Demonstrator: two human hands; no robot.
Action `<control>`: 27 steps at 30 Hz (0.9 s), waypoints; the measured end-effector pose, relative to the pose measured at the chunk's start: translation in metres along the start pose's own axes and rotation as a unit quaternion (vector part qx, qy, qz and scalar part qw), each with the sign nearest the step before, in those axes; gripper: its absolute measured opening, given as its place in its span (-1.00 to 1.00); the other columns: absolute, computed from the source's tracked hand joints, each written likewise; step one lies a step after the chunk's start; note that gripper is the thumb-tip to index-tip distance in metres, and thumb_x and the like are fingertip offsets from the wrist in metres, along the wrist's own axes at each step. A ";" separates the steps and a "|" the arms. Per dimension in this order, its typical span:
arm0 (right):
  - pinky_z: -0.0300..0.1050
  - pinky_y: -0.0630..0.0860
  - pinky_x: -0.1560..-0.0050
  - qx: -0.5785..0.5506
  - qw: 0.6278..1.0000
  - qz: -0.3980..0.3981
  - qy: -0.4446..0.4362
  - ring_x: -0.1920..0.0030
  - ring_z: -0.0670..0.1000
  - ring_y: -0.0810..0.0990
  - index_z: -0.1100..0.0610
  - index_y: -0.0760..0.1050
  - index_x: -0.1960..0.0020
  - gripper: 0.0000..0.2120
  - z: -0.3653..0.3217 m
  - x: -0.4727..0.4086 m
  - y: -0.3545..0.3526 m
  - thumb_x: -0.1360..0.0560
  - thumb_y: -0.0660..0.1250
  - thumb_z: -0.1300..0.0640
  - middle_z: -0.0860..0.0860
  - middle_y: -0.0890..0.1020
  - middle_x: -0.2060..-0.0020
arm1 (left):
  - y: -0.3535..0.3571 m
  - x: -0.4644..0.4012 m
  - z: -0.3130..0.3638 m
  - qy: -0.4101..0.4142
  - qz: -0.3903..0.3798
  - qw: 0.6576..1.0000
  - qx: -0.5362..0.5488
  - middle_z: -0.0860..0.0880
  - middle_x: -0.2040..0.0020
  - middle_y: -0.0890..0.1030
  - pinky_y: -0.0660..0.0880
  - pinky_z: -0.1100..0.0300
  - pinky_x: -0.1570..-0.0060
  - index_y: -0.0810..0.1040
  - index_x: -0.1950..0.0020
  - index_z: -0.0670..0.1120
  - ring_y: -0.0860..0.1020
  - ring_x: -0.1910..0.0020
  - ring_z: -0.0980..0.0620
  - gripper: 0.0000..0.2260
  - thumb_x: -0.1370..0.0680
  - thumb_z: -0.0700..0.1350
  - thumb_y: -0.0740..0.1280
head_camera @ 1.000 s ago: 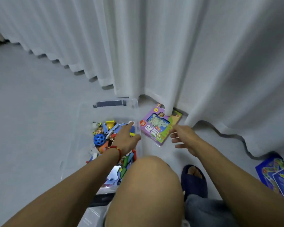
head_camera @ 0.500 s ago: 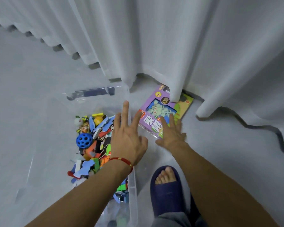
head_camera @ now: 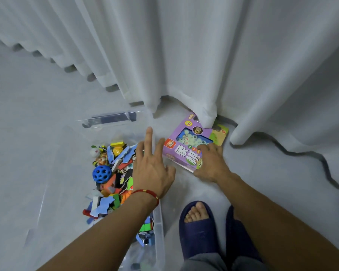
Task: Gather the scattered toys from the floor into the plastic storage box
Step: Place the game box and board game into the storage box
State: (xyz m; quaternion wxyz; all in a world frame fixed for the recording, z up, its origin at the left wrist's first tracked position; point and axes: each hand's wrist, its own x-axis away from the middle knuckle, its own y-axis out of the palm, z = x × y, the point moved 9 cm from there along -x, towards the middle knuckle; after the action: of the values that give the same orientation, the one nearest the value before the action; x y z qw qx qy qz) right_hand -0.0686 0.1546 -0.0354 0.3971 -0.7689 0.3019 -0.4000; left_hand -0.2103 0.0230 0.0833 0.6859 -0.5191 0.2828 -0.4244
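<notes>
The right hand [head_camera: 210,163] has reached one purple game box [head_camera: 192,143]; one clear storage box [head_camera: 158,222] stands beside.

Clear plastic box [head_camera: 158,218]; glossy, seemingly cardboard game box [head_camera: 186,151].

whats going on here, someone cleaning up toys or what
A person is tidying toys into a clear plastic storage box that already holds a pile of puzzle pieces and a blue ball. Their right hand rests on a purple toy box lying on the floor, partly under the curtain. The left hand hovers open beside it.
</notes>
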 end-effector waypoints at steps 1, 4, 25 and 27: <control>0.00 0.33 -0.37 -0.024 1.000 -0.011 0.006 -0.35 0.15 0.24 0.03 0.28 -0.42 -0.12 0.000 0.008 -0.014 -0.20 0.57 -0.08 0.08 0.33 -0.29 | -0.001 0.000 0.000 0.001 -0.008 1.000 -0.004 0.03 -0.59 -0.25 0.21 -0.10 -0.44 0.12 -0.54 0.05 0.01 -0.54 -0.21 -0.30 -0.46 0.13 0.32; -0.01 0.51 -0.21 -0.122 0.992 -0.014 0.042 -0.16 0.09 0.51 0.01 0.44 -0.35 -0.10 0.004 0.035 -0.060 -0.02 0.49 -0.15 0.04 0.50 -0.22 | -0.004 0.001 -0.001 -0.017 -0.030 0.999 -0.023 -0.06 -0.60 -0.26 0.09 -0.16 -0.50 -0.05 -0.60 -0.05 -0.09 -0.56 -0.21 -0.19 -0.49 0.26 0.22; 0.01 0.23 -0.47 0.012 0.939 -0.015 -0.344 -0.48 0.04 0.13 -0.01 0.17 -0.55 -0.19 -0.244 0.210 -0.149 -0.43 0.46 -0.15 0.00 0.18 -0.47 | -0.117 0.162 -0.096 -0.270 0.109 0.548 0.784 -0.21 0.00 0.68 0.63 0.05 0.27 0.51 -0.19 -0.20 0.68 0.04 -0.16 -0.79 -0.56 -0.26 0.31; -0.01 0.22 -0.47 -0.003 0.943 0.009 -0.334 -0.50 0.01 0.10 -0.05 0.28 -0.49 -0.38 -0.238 0.210 -0.162 -0.50 0.40 -0.09 -0.01 0.19 -0.48 | -0.096 0.170 -0.115 -0.317 0.117 0.523 0.783 -0.26 -0.06 0.65 0.64 0.00 0.27 0.50 -0.19 -0.20 0.65 -0.03 -0.22 -0.79 -0.55 -0.28 0.31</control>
State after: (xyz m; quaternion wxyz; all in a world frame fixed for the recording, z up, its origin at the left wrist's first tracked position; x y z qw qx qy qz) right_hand -0.1438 -0.0162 0.2677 0.4762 -0.8568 0.1604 -0.1158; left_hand -0.2517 -0.1892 0.1496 0.9040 0.1639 -0.3411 -0.1989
